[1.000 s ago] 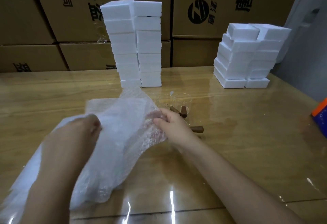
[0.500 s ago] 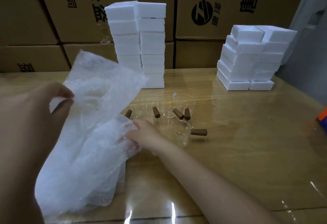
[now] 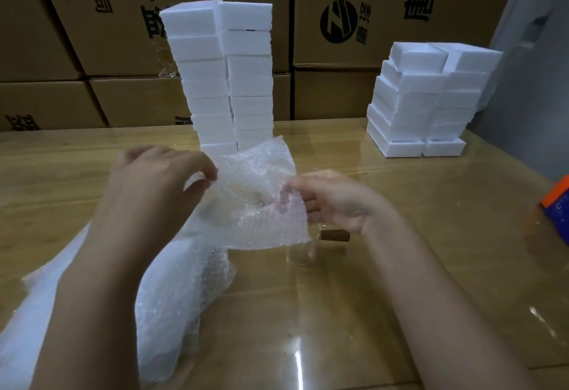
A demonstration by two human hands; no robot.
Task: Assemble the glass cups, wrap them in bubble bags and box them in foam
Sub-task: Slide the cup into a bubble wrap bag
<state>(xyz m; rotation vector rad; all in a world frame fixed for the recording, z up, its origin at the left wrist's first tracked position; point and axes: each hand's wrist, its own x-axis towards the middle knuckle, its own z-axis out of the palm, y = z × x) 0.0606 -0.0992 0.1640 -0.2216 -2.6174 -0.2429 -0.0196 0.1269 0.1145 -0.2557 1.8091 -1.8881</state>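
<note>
I hold one bubble bag up over the table between both hands. My left hand pinches its left edge between thumb and fingers. My right hand grips its right edge, fingers curled into the bag's mouth. Below the bag lies a pile of further bubble bags on the table. A clear glass cup with a brown wooden handle stands just under my right hand. The other cups are hidden behind the raised bag.
A tall double stack of white foam boxes stands behind my hands. A lower stack of foam boxes sits at the right rear. Cardboard cartons line the back wall. An orange and blue object lies at the right table edge.
One bag has come off the pile and now hangs between both hands in front of the cups. My right hand moved up and right; my left hand moved to the centre.
</note>
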